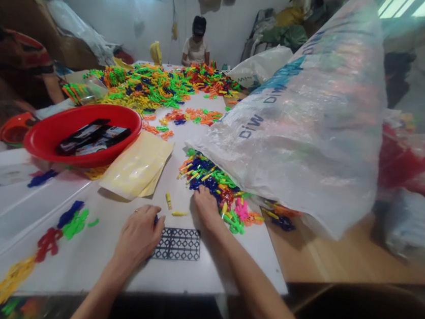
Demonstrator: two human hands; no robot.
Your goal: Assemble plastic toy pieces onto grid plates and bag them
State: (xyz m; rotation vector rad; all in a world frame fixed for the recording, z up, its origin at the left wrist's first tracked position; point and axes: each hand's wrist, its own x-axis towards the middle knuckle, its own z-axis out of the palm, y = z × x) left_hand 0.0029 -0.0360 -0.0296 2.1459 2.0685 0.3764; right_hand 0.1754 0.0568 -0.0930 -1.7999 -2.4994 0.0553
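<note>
My left hand (139, 232) rests on the white table with its fingers curled. A small dark blue plastic piece (156, 219) shows between its thumb and fingers. Beside that hand lies a black plastic grid (180, 244) with rows of round holes. My right hand (206, 206) reaches into a pile of small coloured plastic pieces (214, 176), its fingertips among the dark blue ones; whether it grips any is hidden. Two small yellow pieces, one upright in view (168, 200) and one lying crosswise (179, 213), sit between my hands and the pile.
A big white plastic sack (301, 118) stands over the pile at the right. To the left are a red basin (82, 160) with dark packages and yellowish sheets (138, 166). Linked coloured pieces (48, 243) lie front left. A larger heap (159, 89) and a person (196, 50) are farther back.
</note>
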